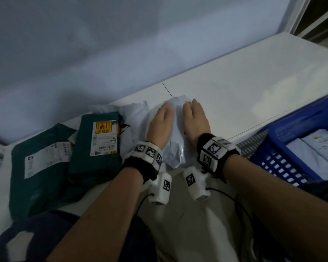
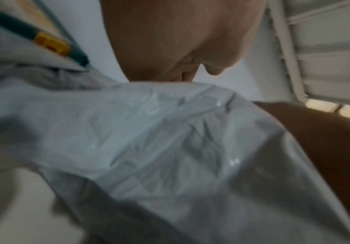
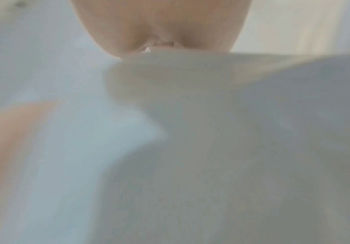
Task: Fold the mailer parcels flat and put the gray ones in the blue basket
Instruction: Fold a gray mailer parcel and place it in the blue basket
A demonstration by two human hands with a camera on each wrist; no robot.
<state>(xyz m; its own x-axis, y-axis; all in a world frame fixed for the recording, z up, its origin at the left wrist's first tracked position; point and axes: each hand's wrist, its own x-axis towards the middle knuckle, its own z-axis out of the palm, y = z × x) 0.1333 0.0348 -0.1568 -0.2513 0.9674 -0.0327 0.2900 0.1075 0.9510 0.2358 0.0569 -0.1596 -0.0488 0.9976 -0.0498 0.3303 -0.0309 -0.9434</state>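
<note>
A crumpled gray mailer (image 1: 176, 127) lies on the white table in front of me, and fills the wrist views (image 2: 169, 148) (image 3: 232, 148). My left hand (image 1: 162, 121) lies flat on its left part with straight fingers. My right hand (image 1: 194, 118) lies flat on its right part, fingers stretched toward the far edge. Both palms press down on the plastic. The blue basket (image 1: 276, 148) stands at the right with folded gray mailers (image 1: 314, 148) inside. Another gray mailer (image 1: 134, 112) lies just left of my hands.
Two dark green mailers (image 1: 98, 140) (image 1: 36, 167) with printed labels lie at the left. The white table (image 1: 244, 87) stretches to the far right along a pale wall. A grey mesh surface (image 1: 254, 142) shows beside the basket. Cables hang from my wrist cameras.
</note>
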